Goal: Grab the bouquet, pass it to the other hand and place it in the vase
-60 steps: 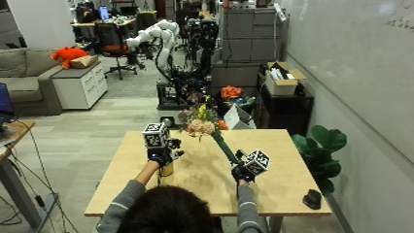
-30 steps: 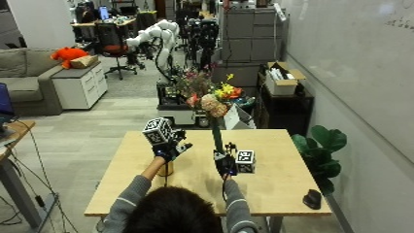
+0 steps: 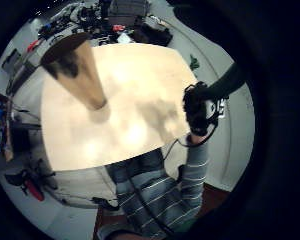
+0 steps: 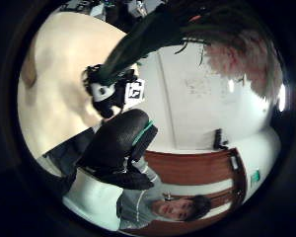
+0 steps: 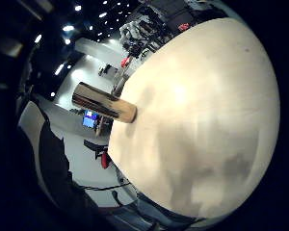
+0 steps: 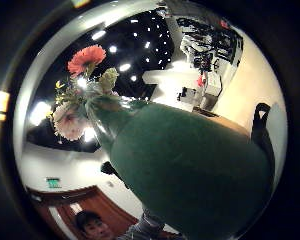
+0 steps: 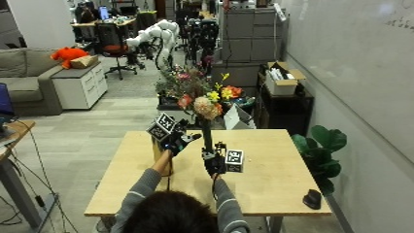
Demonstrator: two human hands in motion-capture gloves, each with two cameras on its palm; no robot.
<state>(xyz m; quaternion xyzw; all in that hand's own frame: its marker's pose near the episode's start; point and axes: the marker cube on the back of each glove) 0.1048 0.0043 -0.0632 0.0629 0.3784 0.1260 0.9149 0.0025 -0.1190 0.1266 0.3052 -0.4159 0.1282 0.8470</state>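
Note:
My right hand grips the bouquet low on its dark green wrapped stem and holds it upright over the middle of the table. The flowers are orange, pink and yellow. The stem wrap fills the right thumb side palm view. My left hand hovers just left of the stem with its fingers spread towards it, holding nothing. Its thumb shows in front of the right hand. The tan vase stands at the table's left, partly behind my left forearm; it appears as the vase and the vase in the palm views.
A small black object lies near the table's front right corner. A potted plant stands on the floor right of the table. An open white box and a flower stand sit behind the far edge.
My right hand has swung the bouquet from a slant to upright and carried it left towards the table's middle. My left hand has risen from beside the vase towards the stem.

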